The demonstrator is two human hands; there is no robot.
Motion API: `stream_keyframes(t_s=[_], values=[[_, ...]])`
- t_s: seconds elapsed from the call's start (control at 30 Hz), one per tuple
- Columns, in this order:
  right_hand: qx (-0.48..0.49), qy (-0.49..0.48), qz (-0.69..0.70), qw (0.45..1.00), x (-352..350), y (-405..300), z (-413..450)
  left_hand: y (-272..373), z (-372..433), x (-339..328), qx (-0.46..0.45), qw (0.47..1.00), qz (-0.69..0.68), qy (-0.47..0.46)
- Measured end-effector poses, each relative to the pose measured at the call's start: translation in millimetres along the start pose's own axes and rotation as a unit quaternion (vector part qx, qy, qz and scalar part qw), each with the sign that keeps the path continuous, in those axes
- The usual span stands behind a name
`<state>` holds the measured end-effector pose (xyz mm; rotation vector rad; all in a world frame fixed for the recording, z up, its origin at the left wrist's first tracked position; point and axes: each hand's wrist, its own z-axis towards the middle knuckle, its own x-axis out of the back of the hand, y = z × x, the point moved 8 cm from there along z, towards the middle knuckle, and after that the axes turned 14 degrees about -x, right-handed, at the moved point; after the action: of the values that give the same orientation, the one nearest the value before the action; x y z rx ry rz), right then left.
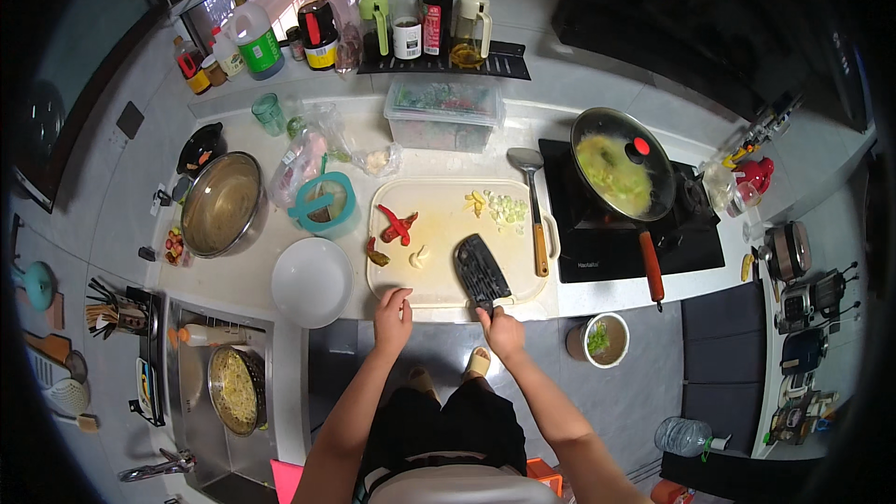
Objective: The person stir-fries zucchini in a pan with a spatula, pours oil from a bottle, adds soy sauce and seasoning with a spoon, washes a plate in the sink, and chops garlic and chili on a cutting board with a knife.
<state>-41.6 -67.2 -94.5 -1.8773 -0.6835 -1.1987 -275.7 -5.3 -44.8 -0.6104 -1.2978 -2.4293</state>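
My right hand [502, 332] grips the handle of a dark-bladed cleaver [480, 267], its blade over the front right of a cream cutting board [441, 196]. At the board's front left edge is my left hand [393, 322], fingers loosely bent, with nothing visible in it. Peeled garlic cloves [419, 257] lie left of the blade. Red chili peppers [397, 225] and a darker pepper [377, 253] rest on the board's left side. Yellow ginger pieces [475, 203] and chopped pale scallion [507, 208] sit at its back right.
A metal spatula [534, 199] lies along the board's right edge. Beyond it, a glass-lidded pan [619, 168] of food stands on the black cooktop [623, 259]. Left are a white bowl [312, 283], a teal-lidded container [323, 206] and a steel basin [222, 204]. A bin [598, 341] stands on the floor.
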Motion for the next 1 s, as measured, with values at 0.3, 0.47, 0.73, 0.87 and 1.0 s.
stream_keyframes(t_s=[0.3, 0.47, 0.73, 0.87, 1.0], values=[[-0.012, -0.035, -0.057, 0.998, -4, -13, 1, -7, -9, 23, 0.003, 1.0, 0.008, 0.016], [0.047, 0.038, 0.074, 0.995, 5, 3, 22, -20, 3, 4, 0.024, 0.999, -0.021, 0.032], [-0.077, -0.208, 0.434, 0.873, 22, 7, 10, -26, 74, -76, -0.056, 0.966, 0.247, -0.045], [-0.082, -0.202, 0.428, 0.877, 29, 16, 9, -46, 74, -110, -0.013, 0.934, 0.325, -0.145], [-0.026, -0.13, 0.269, 0.954, 23, 33, 16, -9, 60, -135, -0.063, 0.976, 0.112, -0.177]])
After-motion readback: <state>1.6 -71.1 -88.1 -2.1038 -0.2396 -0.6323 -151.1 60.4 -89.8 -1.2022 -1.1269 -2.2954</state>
